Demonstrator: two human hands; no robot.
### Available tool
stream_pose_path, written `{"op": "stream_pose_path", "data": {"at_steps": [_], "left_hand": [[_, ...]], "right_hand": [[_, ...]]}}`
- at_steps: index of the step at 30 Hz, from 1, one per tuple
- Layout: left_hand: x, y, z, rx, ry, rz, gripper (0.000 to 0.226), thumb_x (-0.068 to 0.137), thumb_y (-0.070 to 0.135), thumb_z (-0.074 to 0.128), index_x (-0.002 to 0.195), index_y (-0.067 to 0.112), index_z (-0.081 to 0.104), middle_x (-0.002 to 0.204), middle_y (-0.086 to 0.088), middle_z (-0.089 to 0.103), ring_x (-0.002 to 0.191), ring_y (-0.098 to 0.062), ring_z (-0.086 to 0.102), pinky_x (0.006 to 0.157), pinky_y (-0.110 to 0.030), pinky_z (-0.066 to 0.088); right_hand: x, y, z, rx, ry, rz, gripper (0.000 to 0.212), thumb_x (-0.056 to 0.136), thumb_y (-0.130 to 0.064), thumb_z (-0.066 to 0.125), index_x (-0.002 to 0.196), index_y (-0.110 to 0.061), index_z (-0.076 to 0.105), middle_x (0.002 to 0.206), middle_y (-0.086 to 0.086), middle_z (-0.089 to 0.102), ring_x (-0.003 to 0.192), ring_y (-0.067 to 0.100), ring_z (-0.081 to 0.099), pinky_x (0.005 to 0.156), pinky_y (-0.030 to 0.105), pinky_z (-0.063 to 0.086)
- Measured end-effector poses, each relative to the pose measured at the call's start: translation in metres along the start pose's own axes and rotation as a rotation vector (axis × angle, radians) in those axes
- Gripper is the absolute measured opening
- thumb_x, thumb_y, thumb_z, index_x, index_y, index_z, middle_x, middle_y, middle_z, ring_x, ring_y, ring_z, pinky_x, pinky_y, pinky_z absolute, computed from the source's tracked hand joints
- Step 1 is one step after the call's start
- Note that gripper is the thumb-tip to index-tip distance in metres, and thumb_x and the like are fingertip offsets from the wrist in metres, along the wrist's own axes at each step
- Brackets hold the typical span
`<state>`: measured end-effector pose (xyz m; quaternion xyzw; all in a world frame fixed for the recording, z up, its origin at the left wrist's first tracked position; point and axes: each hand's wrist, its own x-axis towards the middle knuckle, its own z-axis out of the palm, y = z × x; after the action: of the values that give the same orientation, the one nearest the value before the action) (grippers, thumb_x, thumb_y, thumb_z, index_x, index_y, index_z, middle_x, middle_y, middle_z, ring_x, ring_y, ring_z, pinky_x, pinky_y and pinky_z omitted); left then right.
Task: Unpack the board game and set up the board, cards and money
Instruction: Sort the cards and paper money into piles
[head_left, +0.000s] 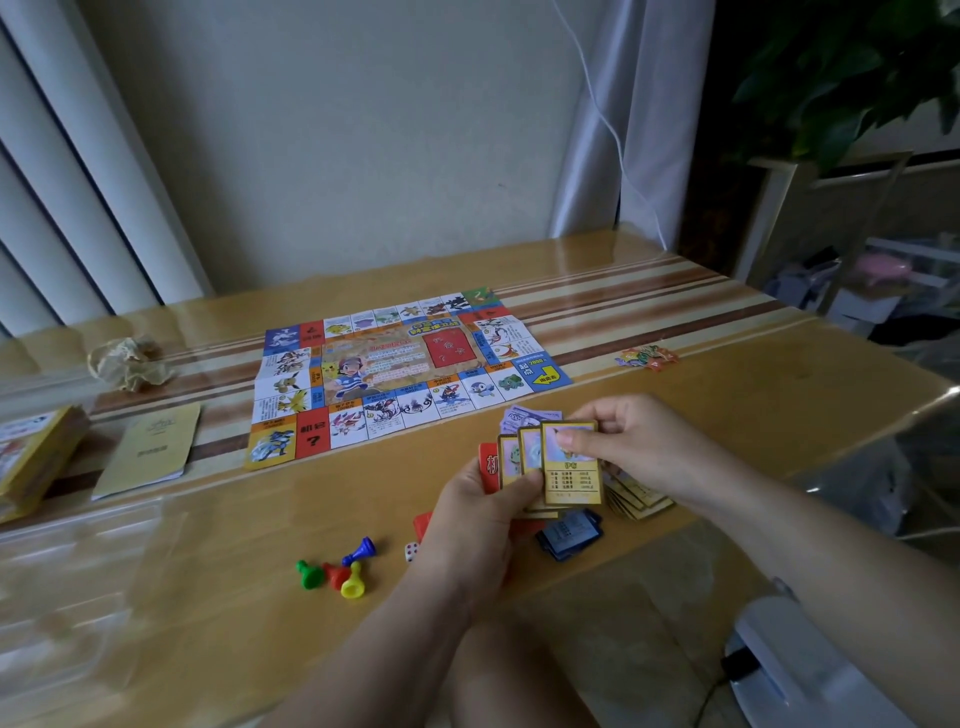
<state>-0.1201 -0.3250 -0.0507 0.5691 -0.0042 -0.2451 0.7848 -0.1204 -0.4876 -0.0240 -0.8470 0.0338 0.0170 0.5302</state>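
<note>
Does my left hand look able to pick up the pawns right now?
Probably not yet: the left hand grips the cards. The pawns lie close beside it with nothing between, so only the cards hinder it.

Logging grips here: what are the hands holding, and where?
The left hand grips a fan of cards by its lower edge; the right hand pinches the front card near its top.

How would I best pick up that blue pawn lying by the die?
Probably pinch the blue pawn from above, across its narrow neck between head and flared base. It lies tipped over with its head toward the red pawn, so come from the base side.
</note>
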Motion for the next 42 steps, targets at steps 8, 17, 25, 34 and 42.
{"op": "stream_pose_path", "data": {"at_steps": [8,17,25,34,42], "left_hand": [[-0.003,0.003,-0.003,0.212,0.033,0.117,0.016,0.097,0.024,0.048,0.097,0.02,0.064,0.088,0.0,0.075,0.068,-0.005,0.069,0.058,-0.015,0.052],[0.002,0.003,0.001,0.062,0.078,0.072,0.013,0.092,0.021,0.058,0.097,0.012,0.065,0.091,-0.008,0.074,0.089,-0.023,0.071,0.087,-0.041,0.053],[0.01,0.008,-0.008,-0.068,0.176,0.035,0.011,0.094,0.021,0.054,0.098,0.014,0.062,0.088,-0.009,0.074,0.086,-0.024,0.07,0.083,-0.041,0.054],[0.009,0.011,-0.007,-0.226,0.226,-0.058,0.006,0.093,0.014,0.056,0.095,0.01,0.061,0.085,-0.011,0.071,0.078,-0.02,0.067,0.061,-0.027,0.052],[0.006,0.011,-0.007,-0.224,0.135,-0.085,0.014,0.088,0.011,0.061,0.102,0.007,0.061,0.081,-0.011,0.074,0.074,-0.02,0.071,0.057,-0.027,0.057]], "right_hand": [[-0.001,0.002,0.002,0.1,0.042,0.032,0.008,0.088,-0.02,0.065,0.091,-0.015,0.07,0.073,-0.002,0.073,0.059,0.003,0.064,0.051,0.016,0.044],[0.0,0.003,0.005,0.135,0.009,0.037,0.009,0.091,-0.019,0.062,0.09,-0.021,0.07,0.073,-0.002,0.071,0.059,0.003,0.062,0.052,0.017,0.042],[0.013,0.017,-0.032,-0.068,0.136,0.073,0.013,0.091,-0.011,0.059,0.101,-0.015,0.066,0.082,0.0,0.069,0.074,0.012,0.066,0.065,0.024,0.052],[0.015,0.042,-0.029,-0.652,0.074,0.034,0.02,0.091,-0.024,0.062,0.111,-0.024,0.064,0.092,-0.014,0.052,0.095,0.006,0.052,0.076,0.019,0.04],[0.002,0.004,-0.011,-0.331,0.119,-0.169,0.011,0.088,-0.031,0.062,0.099,-0.031,0.062,0.092,-0.02,0.06,0.086,-0.002,0.057,0.074,0.009,0.046]]}}
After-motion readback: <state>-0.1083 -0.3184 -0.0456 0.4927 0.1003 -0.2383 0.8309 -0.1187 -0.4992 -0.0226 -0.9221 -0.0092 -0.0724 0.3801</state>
